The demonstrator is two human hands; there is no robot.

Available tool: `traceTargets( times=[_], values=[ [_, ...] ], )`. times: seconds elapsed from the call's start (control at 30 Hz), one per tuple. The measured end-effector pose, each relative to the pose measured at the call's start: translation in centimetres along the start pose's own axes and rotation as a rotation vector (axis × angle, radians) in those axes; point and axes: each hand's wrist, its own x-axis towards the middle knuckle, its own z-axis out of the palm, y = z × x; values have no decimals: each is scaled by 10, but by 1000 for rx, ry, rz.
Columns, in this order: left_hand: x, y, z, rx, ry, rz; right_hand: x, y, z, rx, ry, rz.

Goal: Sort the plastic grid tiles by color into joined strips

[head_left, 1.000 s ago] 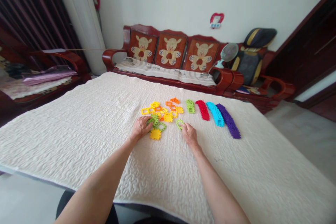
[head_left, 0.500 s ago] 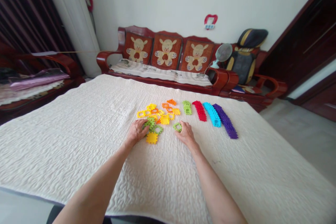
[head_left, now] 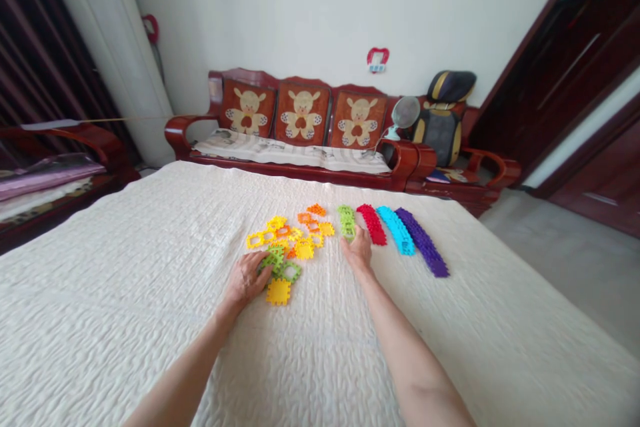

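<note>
My left hand (head_left: 247,276) curls its fingers round a clump of green interlocking tiles (head_left: 275,257) on the quilt. A green tile with an open middle (head_left: 290,272) and a solid yellow tile (head_left: 279,292) lie just beside them. My right hand (head_left: 359,249) is at the near end of the green tile row (head_left: 347,217), its fingers closed on a green tile that they partly hide. Whether that tile touches the row is hard to tell. Yellow tiles (head_left: 304,249) and orange tiles (head_left: 305,218) lie loosely heaped between and beyond the hands.
To the right of the green row lie overlapping rows of red tiles (head_left: 372,224), light blue tiles (head_left: 396,230) and purple tiles (head_left: 423,242). A white quilt (head_left: 150,293) covers the table. Behind it stand a wooden sofa (head_left: 295,172) and a small fan (head_left: 405,112).
My right hand has carried a green tile away from the heap, forward to the near end of the green row. My left hand stays at the green clump. The camera view has shifted slightly.
</note>
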Motion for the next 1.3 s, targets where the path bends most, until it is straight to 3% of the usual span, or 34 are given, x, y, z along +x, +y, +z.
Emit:
traceTargets(
  times=[0.43, 0.6, 0.73, 0.8, 0.9, 1.0, 1.1, 1.3],
  values=[
    [-2, -7, 6, 8, 34, 43, 9, -16, 0, -229, -102, 186],
    [-1, -2, 2, 24, 16, 24, 7, -15, -2, -153, -44, 194],
    [1, 0, 0, 23, -5, 5, -6, -16, -2, 20, 12, 84],
    [1, 1, -1, 21, 0, -5, -19, -26, -1, 148, -38, -43],
    [1, 5, -2, 20, 8, -19, -44, -54, -4, 303, -226, -261],
    [1, 9, -4, 23, 13, -47, -69, -84, -10, 294, -411, -367],
    [0, 12, -5, 26, 20, -64, -85, -107, -15, 144, -526, -336],
    [1, 14, -6, 30, 21, -64, -90, -132, -15, -195, -581, -170]
  ],
)
